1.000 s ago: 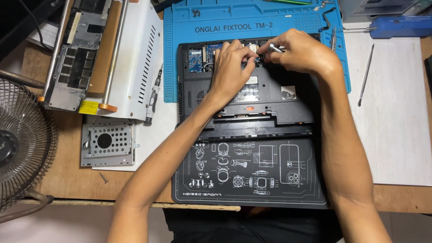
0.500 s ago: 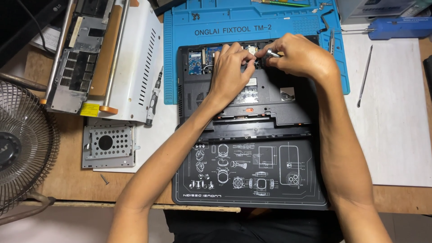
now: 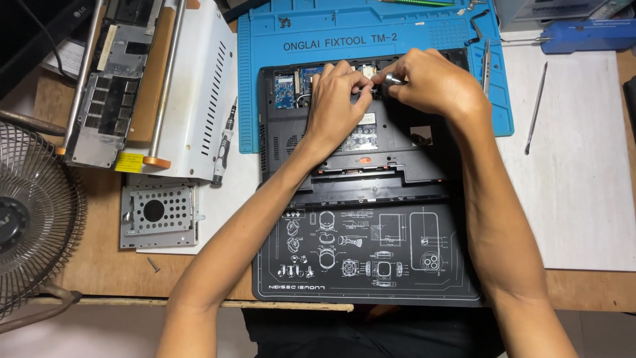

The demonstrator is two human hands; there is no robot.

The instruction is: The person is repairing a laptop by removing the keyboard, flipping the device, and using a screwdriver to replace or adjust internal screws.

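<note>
Matt black plastic laptop base (image 3: 397,142); smooth blue rubbery mat (image 3: 371,30); perforated bare-metal bracket (image 3: 159,215); worn wooden desk (image 3: 93,265).

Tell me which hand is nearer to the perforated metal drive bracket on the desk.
Left. The left hand works over the open laptop, up and to the right of the drive bracket; the right hand is farther right, gripping a small metal tool.

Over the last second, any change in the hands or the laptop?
Very little. The right hand keeps its grip on the small metal-tipped tool at the open laptop base; the tip edged slightly left, toward the left hand, whose fingers stay pressed on the same spot. Laptop, blue mat and perforated metal bracket did not move.
</note>
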